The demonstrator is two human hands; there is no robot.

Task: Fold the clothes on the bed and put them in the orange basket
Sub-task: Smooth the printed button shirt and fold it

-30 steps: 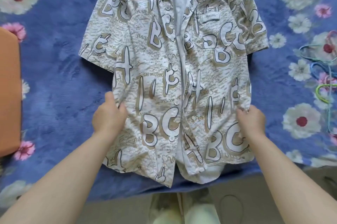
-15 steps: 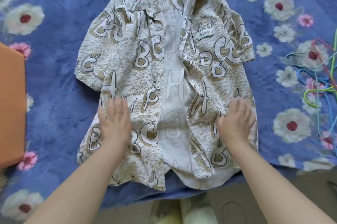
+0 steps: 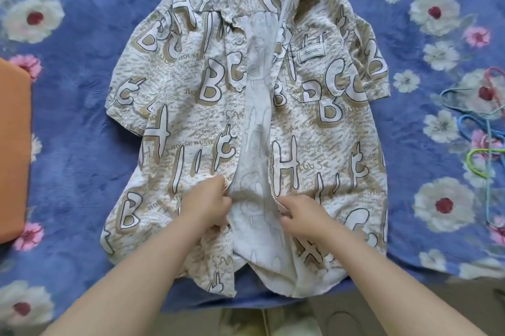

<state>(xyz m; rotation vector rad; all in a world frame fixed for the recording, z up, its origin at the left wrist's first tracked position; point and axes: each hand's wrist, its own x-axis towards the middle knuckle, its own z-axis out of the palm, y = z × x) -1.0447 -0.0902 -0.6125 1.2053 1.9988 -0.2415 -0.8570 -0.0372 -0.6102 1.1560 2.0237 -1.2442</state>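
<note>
Short-sleeved printed shirt (image 3: 314, 128) lies face up on the bed (image 3: 82, 122), collar at the far end, hem at the near edge, so its long axis runs near to far, straight away from the person. Front is unbuttoned; the two front panels are parted and the pale inside shows in a strip down the middle. Left hand (image 3: 205, 203) sits at the inner edge of the left panel, fingers curled and pinching the cloth by the button strip. Right hand (image 3: 299, 212) mirrors it at the inner edge of the right panel, fingers curled on that edge, a small fold of cloth caught between them. Both hands are low on the shirt, toward the hem, with the open strip between them; each is on its own side, neither nearer. Judgement: the coming move turns on drawing the two edges together across that gap so the front closes before folding. Orange basket (image 3: 12, 149) shows only as a corner at the left edge, well apart from the shirt. Coloured hangers (image 3: 489, 144) lie on the bed at far right.
</note>
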